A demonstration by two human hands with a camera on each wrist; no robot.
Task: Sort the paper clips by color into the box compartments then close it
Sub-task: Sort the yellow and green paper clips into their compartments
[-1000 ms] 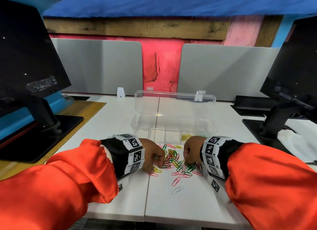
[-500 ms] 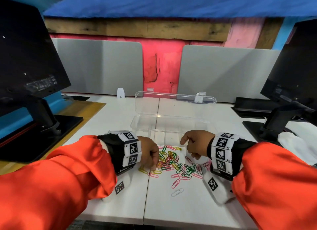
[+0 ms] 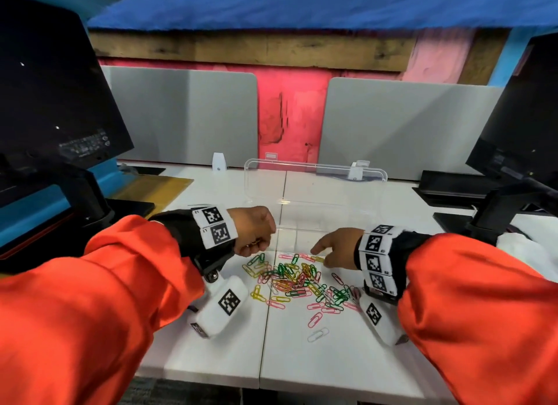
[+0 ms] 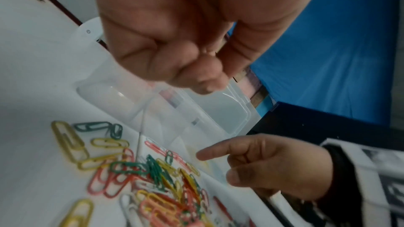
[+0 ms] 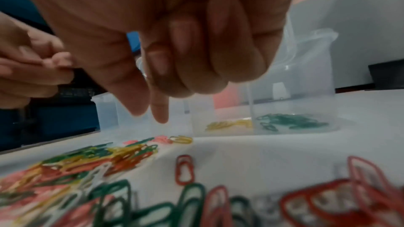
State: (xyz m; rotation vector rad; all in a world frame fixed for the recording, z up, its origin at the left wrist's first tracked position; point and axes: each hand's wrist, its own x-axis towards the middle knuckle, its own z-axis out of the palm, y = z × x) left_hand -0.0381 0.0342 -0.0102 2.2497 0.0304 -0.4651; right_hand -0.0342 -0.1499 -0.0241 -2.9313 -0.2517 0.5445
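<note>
At left, the left hand (image 3: 253, 230) has risen off the clips (image 3: 297, 279) toward the box (image 3: 314, 220), fingers curled; whether they hold a clip is unclear. Right hand (image 3: 338, 247) now points over the pile, forefinger extended, holding nothing. Monitors flank the worktop (image 3: 302, 359).

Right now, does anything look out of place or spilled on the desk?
Nothing odd for this task: the loose paper clips lie on the desk before the open box, unsorted; yellow clips and green clips sit in separate compartments.

Even indoor light, soft shadows; head view bows at edges (wrist views blurred up close).
</note>
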